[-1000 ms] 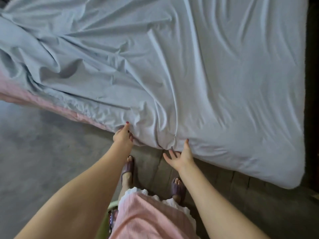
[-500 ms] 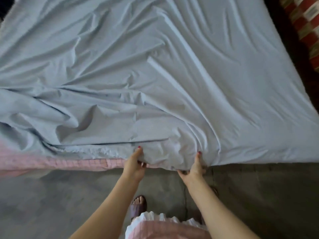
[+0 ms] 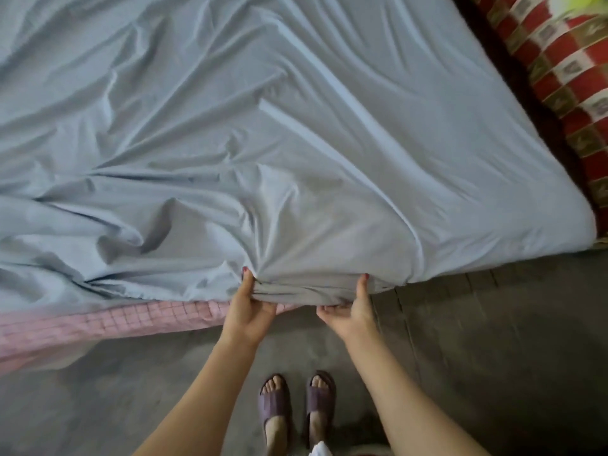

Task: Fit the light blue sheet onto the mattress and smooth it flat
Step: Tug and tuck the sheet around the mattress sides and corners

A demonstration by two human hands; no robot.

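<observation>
The light blue sheet point(image 3: 296, 133) covers most of the mattress, with deep wrinkles on the left and smoother cloth toward the right corner. The pink checked mattress point(image 3: 108, 324) shows bare along the near edge at the left. My left hand point(image 3: 248, 307) grips the sheet's near hem, thumb on top and fingers under it. My right hand point(image 3: 353, 311) grips the same hem a short way to the right, thumb up and fingers curled beneath. The hem between my hands is pulled down over the mattress edge.
A red, white and olive patterned cloth point(image 3: 566, 70) lies beyond the bed's right side. Grey concrete floor point(image 3: 493, 357) runs along the near edge. My feet in purple slippers point(image 3: 296, 406) stand just below my hands.
My hands went from touching the sheet's edge to gripping the hem and pulling it down over the mattress side. My view has shifted right, bringing in the patterned cloth.
</observation>
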